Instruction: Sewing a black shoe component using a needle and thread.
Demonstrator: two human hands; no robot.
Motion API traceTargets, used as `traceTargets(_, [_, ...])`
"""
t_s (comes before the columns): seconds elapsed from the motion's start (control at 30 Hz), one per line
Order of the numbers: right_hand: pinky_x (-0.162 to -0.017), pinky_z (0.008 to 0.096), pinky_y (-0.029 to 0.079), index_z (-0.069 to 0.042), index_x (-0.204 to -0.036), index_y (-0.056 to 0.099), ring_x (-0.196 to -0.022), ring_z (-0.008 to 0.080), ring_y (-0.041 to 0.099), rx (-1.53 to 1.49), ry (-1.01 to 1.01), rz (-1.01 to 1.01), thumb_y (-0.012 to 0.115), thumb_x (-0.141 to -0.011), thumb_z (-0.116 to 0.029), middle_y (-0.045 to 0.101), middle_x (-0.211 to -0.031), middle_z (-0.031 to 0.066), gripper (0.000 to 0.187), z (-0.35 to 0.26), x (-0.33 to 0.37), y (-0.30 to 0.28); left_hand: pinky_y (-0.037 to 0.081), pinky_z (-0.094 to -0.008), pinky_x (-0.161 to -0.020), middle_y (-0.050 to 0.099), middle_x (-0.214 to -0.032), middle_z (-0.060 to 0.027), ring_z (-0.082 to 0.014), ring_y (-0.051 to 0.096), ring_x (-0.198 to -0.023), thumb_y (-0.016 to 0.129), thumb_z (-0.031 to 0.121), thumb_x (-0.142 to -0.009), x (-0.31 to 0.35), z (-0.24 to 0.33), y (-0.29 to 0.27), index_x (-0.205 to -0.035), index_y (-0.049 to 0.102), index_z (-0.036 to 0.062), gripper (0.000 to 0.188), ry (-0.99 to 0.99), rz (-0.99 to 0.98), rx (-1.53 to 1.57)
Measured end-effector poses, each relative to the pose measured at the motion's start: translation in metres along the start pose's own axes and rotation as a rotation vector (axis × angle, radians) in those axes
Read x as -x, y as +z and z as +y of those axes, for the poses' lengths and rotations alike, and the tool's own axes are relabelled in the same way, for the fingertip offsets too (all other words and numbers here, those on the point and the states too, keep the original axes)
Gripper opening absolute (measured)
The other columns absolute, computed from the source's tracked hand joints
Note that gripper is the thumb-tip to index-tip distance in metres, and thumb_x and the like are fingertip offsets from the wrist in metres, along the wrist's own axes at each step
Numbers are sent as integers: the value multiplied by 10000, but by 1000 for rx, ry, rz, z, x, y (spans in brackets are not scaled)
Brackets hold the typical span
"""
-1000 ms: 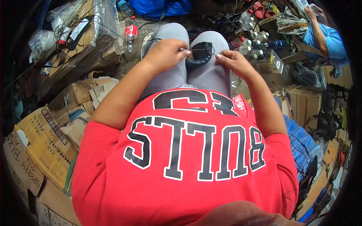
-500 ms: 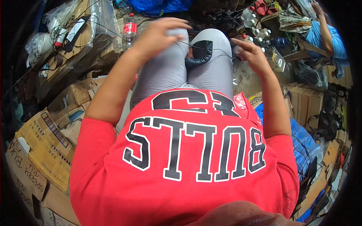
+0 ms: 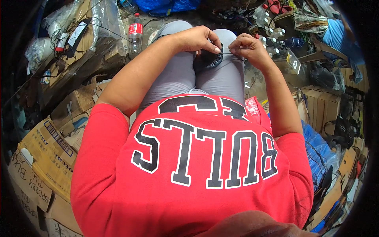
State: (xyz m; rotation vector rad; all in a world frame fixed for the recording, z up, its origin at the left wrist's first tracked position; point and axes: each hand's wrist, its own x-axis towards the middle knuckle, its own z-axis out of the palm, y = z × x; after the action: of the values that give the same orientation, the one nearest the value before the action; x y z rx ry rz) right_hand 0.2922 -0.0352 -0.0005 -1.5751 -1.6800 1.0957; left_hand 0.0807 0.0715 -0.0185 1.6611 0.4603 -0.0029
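Note:
A small black leather piece with a puckered, gathered edge (image 3: 208,62), shaped like a shoe's toe, rests between my knees on the grey trousers. Just above it, my left hand (image 3: 200,39) is closed, thumb and fingertips pinched together close to its upper edge. To the right, my right hand (image 3: 250,48) pinches a thin thread (image 3: 226,52), which runs across the short gap between the two hands. The left fingers cover part of the leather, and whether they hold the thread or the leather's edge is hard to see.
A clear bottle with a red label (image 3: 135,34) stands beyond my left knee. Several white-capped bottles (image 3: 272,39) lie past my right knee, near a blue cloth (image 3: 334,35). Cardboard (image 3: 47,154) is piled at left, with more boxes (image 3: 321,104) and blue sheeting (image 3: 316,148) at right.
Both hands have come inward from wide apart to meet over the black leather piece, their fingers now pinched. The other person's bare arm at upper right has dropped out of sight.

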Motion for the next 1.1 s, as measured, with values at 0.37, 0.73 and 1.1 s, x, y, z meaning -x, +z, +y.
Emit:
traceTargets(0.37, [-684, 230, 468, -55, -851, 694, -754, 77, 556, -68, -29, 20, 701, -720, 3, 565, -806, -11, 143, 4, 12, 20, 447, -236, -662, 645, -810, -13, -77, 557, -726, 700, 178, -785, -1, -4, -2, -962, 671, 5, 249, -40, -54, 111])
traceTargets(0.73, [-676, 329, 471, -101, -845, 696, -752, 257, 590, 554, -135, 75, 615, -738, -24, 576, -793, 98, 155, -47, 30, 27, 459, -268, -665, 622, -834, -35, -111, 545, -721, 640, 79, -802, 1, 5, 0, -1056, 656, 27, 259, -10, -113, -129])
traceTargets(1.1, [-689, 304, 475, -105, -927, 706, -743, 203, 604, 341, -2, -176, 692, -750, -165, 607, -823, 102, 187, -26, 2, 13, 484, -294, -704, 669, -815, -44, -120, 600, -766, 642, 21, -760, -15, 4, -4, -920, 671, 37, 164, 209, 46, -293])
